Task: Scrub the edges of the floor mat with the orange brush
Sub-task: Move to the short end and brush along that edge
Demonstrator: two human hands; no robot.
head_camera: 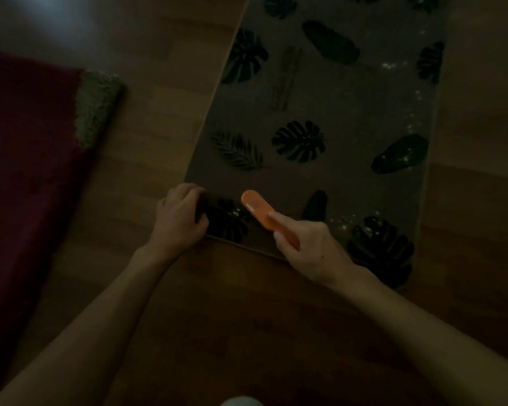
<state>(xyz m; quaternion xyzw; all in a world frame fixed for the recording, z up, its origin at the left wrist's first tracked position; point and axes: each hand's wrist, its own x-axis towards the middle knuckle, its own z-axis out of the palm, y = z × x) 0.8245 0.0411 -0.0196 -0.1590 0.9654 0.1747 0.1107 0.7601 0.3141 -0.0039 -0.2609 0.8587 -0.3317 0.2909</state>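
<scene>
My left hand (180, 216) is gripping the mat (320, 118) corner to steady it while my right hand (310, 249) is gripping the brush (255, 208), scrubbing its near edge.

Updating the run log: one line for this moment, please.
left hand: grips mat corner | right hand: holds orange brush on floor mat near edge | rug: left

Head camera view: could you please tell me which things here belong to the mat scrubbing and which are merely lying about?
In use:
- floor mat
- orange brush, held by right hand
- left hand, gripping the mat's corner

Lying about:
- red rug
- wooden floor
</scene>
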